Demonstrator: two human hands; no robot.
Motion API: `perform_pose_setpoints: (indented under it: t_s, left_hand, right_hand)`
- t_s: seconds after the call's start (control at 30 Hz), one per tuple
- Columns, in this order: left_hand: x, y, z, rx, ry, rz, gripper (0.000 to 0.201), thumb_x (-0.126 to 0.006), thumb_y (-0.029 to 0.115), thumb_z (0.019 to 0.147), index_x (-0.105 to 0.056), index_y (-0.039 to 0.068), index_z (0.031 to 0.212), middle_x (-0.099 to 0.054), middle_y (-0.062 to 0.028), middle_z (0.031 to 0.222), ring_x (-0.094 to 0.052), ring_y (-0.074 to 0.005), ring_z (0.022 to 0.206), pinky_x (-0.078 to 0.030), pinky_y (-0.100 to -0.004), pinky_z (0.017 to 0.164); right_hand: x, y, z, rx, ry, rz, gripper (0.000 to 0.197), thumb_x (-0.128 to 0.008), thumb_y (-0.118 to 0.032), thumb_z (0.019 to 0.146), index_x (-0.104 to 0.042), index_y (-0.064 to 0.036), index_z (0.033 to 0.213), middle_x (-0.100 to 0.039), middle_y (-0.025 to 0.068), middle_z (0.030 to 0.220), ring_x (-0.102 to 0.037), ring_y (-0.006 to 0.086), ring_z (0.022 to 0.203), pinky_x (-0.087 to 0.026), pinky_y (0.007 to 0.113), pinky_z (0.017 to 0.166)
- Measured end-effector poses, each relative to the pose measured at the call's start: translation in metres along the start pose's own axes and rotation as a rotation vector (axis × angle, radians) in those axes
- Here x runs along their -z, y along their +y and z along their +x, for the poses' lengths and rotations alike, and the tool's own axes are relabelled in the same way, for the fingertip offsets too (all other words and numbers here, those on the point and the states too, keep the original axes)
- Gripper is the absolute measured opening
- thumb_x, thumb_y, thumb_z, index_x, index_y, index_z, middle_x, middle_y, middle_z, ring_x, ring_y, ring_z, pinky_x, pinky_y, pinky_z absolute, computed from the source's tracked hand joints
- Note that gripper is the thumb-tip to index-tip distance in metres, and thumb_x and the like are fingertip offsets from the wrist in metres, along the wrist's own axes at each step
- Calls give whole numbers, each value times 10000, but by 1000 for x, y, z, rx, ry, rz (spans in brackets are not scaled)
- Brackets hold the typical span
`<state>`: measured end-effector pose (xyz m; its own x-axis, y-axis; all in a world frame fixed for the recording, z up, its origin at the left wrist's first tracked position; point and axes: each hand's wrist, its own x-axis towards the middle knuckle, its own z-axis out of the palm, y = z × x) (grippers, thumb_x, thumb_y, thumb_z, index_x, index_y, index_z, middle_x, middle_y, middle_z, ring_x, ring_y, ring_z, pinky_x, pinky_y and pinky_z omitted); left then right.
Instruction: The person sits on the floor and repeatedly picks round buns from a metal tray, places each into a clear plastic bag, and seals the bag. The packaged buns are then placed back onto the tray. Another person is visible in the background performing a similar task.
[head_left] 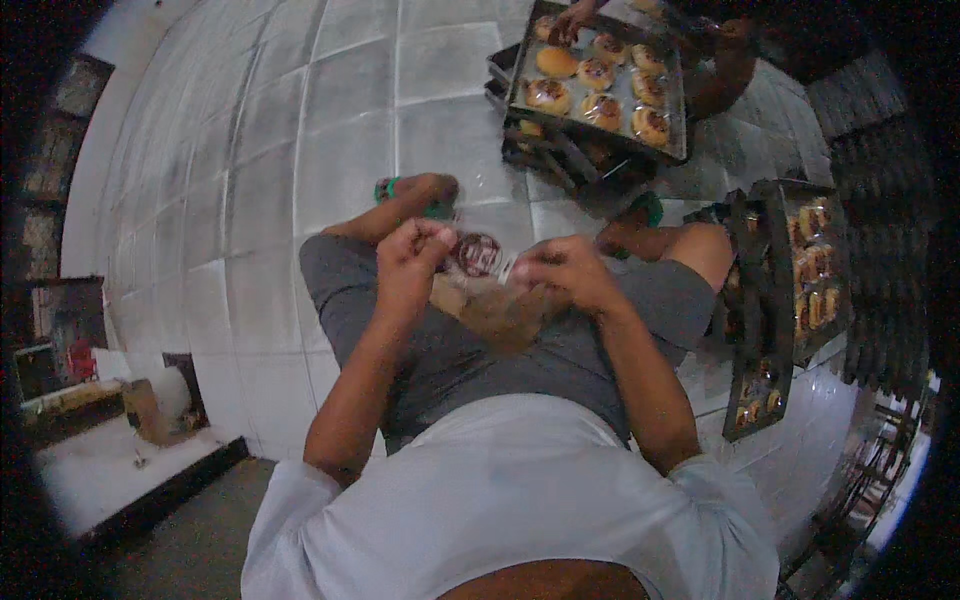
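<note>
Between my two hands is a clear plastic bag (478, 255) with a dark red round print. My left hand (408, 262) pinches its left side with the fingertips. At its right side, my right hand (572, 274) has thumb and fingers closed on the edge. Just below the bag, a brown, paper-like piece (500, 312) lies in my lap over grey shorts; what it is exactly I cannot make out. Whether anything is inside the bag is too blurred to tell.
Ahead on the right, a dark tray (622, 137) of topped buns sits on stacked trays, with another person's hand (572, 22) over it. More trays of wrapped buns (815, 262) stand by my right knee. Pale tiled floor (270, 150) spreads to the left.
</note>
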<state>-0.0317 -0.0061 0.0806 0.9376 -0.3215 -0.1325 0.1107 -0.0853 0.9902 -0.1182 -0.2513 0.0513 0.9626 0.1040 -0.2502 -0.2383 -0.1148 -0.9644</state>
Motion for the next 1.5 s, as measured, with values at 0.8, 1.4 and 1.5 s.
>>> perform_pose_setpoints:
  t_s: [0.8,1.4,1.5]
  left_hand:
    - [100,-148,111,-52,168,267,391,-691,376,1013,-718,-11,967,-681,-18,843,-569,-133,690,-471,-332,639]
    - [58,-160,149,328,-53,300,407,-732,398,968,-757,20,818,-623,-4,658,-554,-117,602,-442,-335,572]
    - [56,-151,147,242,-99,331,409,-733,387,974,-764,14,808,-634,-24,670,-559,-123,615,-444,-335,574]
  right_hand:
    - [69,15,70,-129,304,3,414,-760,-379,954,-734,24,1047,-758,122,942,-740,212,842,-593,285,676]
    - [184,91,225,-266,1169,1053,517,-752,-429,810,-606,-115,1193,-668,133,1080,-696,303,801,-595,291,537]
    - [185,50,167,-195,1177,1086,412,-729,-377,807,-629,-125,1116,-688,95,1015,-688,257,734,-569,261,495]
